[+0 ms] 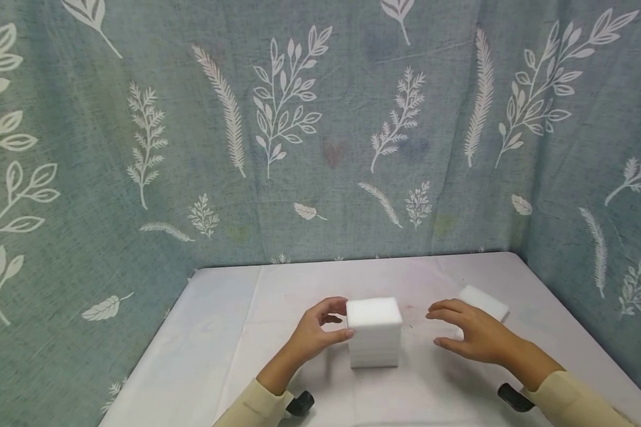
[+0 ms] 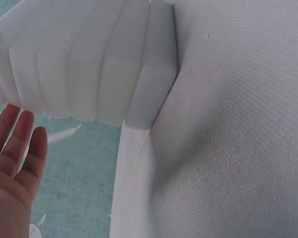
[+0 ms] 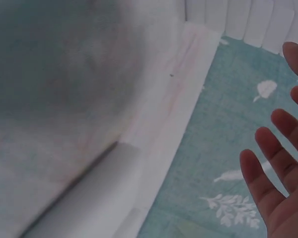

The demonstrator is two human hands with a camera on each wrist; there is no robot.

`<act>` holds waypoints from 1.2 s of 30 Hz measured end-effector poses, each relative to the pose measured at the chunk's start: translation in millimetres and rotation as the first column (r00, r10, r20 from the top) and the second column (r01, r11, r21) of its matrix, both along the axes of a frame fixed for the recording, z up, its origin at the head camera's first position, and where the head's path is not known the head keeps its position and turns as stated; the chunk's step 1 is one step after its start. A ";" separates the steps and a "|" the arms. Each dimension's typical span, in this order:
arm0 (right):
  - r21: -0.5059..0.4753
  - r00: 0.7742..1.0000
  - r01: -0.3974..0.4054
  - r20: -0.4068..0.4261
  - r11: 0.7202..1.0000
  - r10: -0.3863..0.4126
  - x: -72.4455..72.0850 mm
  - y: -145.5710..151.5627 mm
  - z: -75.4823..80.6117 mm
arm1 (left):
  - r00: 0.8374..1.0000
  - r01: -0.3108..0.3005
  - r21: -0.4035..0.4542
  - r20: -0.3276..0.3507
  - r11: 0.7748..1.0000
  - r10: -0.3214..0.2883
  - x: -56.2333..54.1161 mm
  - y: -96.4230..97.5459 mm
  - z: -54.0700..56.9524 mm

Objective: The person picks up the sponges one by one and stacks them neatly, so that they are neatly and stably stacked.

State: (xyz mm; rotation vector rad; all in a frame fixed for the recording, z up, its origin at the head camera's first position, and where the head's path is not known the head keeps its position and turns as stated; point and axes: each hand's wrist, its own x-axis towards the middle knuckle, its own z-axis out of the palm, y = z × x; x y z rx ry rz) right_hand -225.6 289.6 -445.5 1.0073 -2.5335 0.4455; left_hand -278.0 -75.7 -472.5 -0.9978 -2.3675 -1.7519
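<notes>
Head: left hand (image 1: 313,333) touches stack (image 1: 374,338), right (image 1: 476,335) hovers.

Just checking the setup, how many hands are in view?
2: the left hand by the white stack, the right hand farther right, near a loose white pad. No others show.

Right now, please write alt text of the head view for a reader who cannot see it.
A person's left hand is at one side of a stack of white slabs on a white table, the open right hand at the other. Beyond the right hand lies a loose slab; patterned blue-green cloth hangs behind.
</notes>
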 end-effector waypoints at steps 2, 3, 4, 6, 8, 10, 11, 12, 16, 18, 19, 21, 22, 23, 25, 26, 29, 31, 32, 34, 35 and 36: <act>-0.007 1.000 0.013 -0.011 1.000 -0.013 2.1 5.1 -3.8 | 1.000 -0.003 -0.005 0.008 1.000 0.003 -0.4 0.5 0.3; -0.008 1.000 0.021 -0.017 1.000 -0.022 3.1 7.5 -5.6 | 1.000 -0.003 -0.004 0.010 1.000 0.003 -0.5 0.6 0.4; -0.012 0.999 0.028 -0.020 1.000 -0.029 4.1 9.7 -7.4 | 1.000 -0.005 -0.004 0.012 1.000 0.005 -0.3 0.5 0.4; -0.022 0.998 0.051 -0.023 0.998 -0.052 6.1 13.9 -11.1 | 1.000 -0.010 -0.004 0.012 1.000 0.010 -0.2 0.4 0.0; -0.026 0.996 0.086 -0.019 0.996 -0.087 8.1 18.0 -15.0 | 1.000 -0.014 -0.004 0.013 1.000 0.014 0.0 0.4 0.0; -0.030 0.993 0.120 -0.011 0.992 -0.121 9.6 22.2 -18.8 | 1.000 -0.017 -0.004 0.013 1.000 0.017 0.0 0.4 -0.1; -0.032 0.991 0.134 -0.006 0.990 -0.135 10.1 24.2 -20.8 | 1.000 -0.018 -0.005 0.013 1.000 0.018 -0.1 0.3 -0.2; -0.034 0.989 0.146 -0.001 0.989 -0.146 10.5 26.3 -22.6 | 1.000 -0.018 -0.004 0.012 1.000 0.018 -0.3 0.3 -0.3; -0.036 0.985 0.174 0.005 0.984 -0.173 11.2 35.0 -29.0 | 1.000 -0.018 0.004 0.008 1.000 0.018 -0.7 0.5 -0.3; -0.030 0.983 0.183 0.003 0.983 -0.183 12.5 40.1 -32.3 | 1.000 -0.018 0.006 0.009 1.000 0.018 -1.0 1.0 -0.7; -0.025 0.982 0.188 0.001 0.982 -0.188 13.4 43.1 -34.1 | 1.000 -0.017 0.007 0.011 1.000 0.017 -1.0 1.5 -0.8; -0.021 0.980 0.200 -0.006 0.980 -0.200 16.2 49.9 -37.7 | 1.000 -0.015 0.007 0.020 1.000 0.014 -0.7 3.4 -1.2; -0.020 0.978 0.207 -0.011 0.978 -0.208 17.4 53.2 -39.4 | 1.000 -0.013 0.002 0.027 1.000 0.013 -0.5 4.2 -0.9; -0.019 0.976 0.216 -0.021 0.976 -0.216 18.8 56.6 -40.9 | 0.999 -0.013 -0.004 0.035 1.000 0.013 0.2 5.1 -0.3; -0.021 0.973 0.230 -0.032 0.973 -0.230 21.8 63.2 -43.8 | 0.999 -0.008 -0.014 0.048 1.000 0.009 2.8 6.8 2.3; -0.025 0.971 0.234 -0.040 0.972 -0.235 23.1 66.1 -45.0 | 0.998 -0.005 -0.019 0.055 1.000 0.006 5.6 7.3 5.4; -0.032 0.967 0.248 -0.047 0.968 -0.249 25.1 73.0 -48.0 | 0.998 0.007 -0.023 0.060 1.000 -0.005 14.0 7.2 15.7; -0.038 0.966 0.252 -0.046 0.967 -0.254 24.3 76.0 -49.4 | 0.999 0.008 -0.015 0.049 1.000 -0.007 18.8 6.4 22.6; -0.039 0.966 0.254 -0.047 0.966 -0.256 23.5 77.3 -50.3 | 0.999 0.007 -0.014 0.045 1.000 -0.006 20.5 5.8 25.3; -0.039 0.964 0.263 -0.041 0.964 -0.264 21.9 79.0 -51.2 | 0.999 0.004 -0.011 0.038 1.000 -0.003 21.0 4.8 27.5; -0.038 0.963 0.266 -0.034 0.963 -0.267 21.1 79.6 -51.4 | 1.000 0.002 -0.011 0.031 1.000 -0.001 20.9 4.4 28.2; -0.032 0.963 0.269 -0.021 0.963 -0.270 20.3 80.1 -51.6 | 1.000 0.001 -0.011 0.028 1.000 -0.001 20.9 4.0 29.0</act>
